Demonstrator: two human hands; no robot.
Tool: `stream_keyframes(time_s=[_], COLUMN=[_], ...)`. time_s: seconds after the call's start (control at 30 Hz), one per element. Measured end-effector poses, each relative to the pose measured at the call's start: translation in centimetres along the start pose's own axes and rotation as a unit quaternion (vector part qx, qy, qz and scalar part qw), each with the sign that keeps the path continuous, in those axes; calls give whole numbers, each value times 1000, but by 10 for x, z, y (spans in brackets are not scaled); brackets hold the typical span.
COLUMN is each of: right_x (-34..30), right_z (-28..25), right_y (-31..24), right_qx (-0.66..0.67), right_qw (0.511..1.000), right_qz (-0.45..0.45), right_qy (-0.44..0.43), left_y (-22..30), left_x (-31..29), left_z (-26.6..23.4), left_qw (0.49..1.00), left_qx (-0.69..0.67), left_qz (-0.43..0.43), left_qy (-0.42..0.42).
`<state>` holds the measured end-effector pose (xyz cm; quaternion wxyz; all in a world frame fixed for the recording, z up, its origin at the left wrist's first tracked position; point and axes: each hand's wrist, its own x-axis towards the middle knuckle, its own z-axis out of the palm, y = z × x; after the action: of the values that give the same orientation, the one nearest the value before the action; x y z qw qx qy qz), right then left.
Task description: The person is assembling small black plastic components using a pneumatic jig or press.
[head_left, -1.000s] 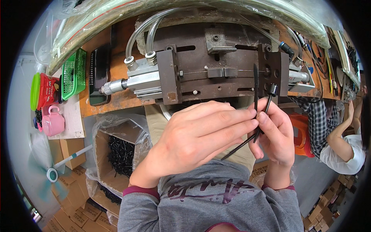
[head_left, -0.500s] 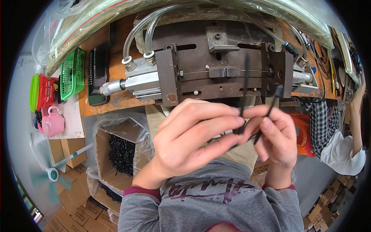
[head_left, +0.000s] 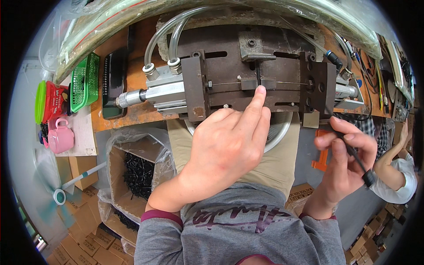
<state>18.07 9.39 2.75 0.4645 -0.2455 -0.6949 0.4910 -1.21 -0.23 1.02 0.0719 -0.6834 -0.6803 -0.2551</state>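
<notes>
My left hand (head_left: 229, 141) reaches over the front of a dark metal fixture (head_left: 229, 39), index finger stretched out. Its fingertip touches the lower end of a thin black rod (head_left: 259, 74), which lies between two small metal blocks (head_left: 248, 84) and points toward a bracket (head_left: 251, 48) behind them. The left thumb is hidden under the hand. At the right, my right hand (head_left: 342, 165) is closed around another thin black rod (head_left: 357, 158) with a thicker black end, held slanting and away from the fixture. Whether it is one rod or several I cannot tell.
Metal cylinders (head_left: 165, 95) with clear hoses (head_left: 154, 37) flank the fixture. Left are a black tray (head_left: 115, 84), a green basket (head_left: 84, 84) and a pink cup (head_left: 61, 137). A lined carton of black parts (head_left: 139, 176) stands below. Another person's arm (head_left: 395, 165) is at far right.
My hands were together in front of the fixture with black rods between them. They have parted: the left moved up to the blocks, where a rod now lies; the right moved right with a rod.
</notes>
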Motion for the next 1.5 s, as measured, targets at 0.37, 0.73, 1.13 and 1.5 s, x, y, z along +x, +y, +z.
stream_keyframes(time_s=[0.37,0.73,1.13,1.5], right_x=[8,16,9,14], right_z=[15,20,10,17], right_y=[15,32,19,8], right_qx=[-337,-240,-138,-263], right_qw=[879,932,972,943], right_qz=[-326,-266,-176,-112], right_qy=[-87,-51,-69,-168], left_y=[13,6,7,-38], left_x=[-10,-14,-6,50], left_z=[-23,3,20,-51], left_qw=[904,977,997,987], left_qx=[-425,-166,0,-88], left_qz=[-52,-41,-51,-8], left_qy=[8,127,57,131])
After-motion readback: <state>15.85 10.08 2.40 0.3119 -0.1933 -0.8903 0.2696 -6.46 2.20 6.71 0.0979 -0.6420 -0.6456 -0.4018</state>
